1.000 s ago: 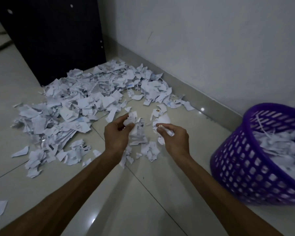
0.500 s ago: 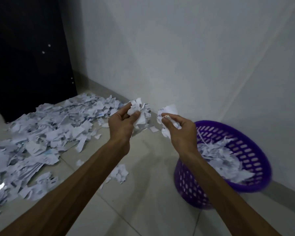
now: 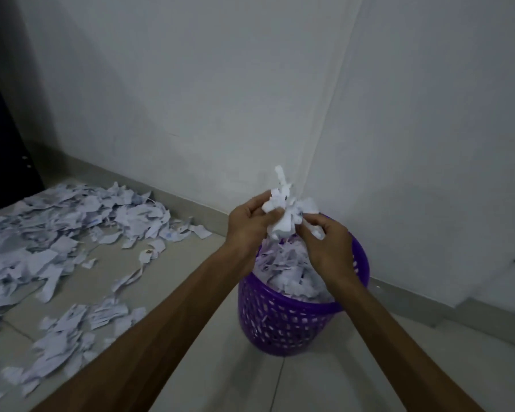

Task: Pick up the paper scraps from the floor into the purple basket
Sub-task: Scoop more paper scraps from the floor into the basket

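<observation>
Corner floor, one purple basket [image 3: 283, 328], two hands' [image 3: 250, 224] grips pinching one paper wad [image 3: 283, 217].

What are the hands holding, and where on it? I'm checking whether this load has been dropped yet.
Both hands grip one wad of scraps above the basket: left hand on its left side, right hand on its right.
</observation>
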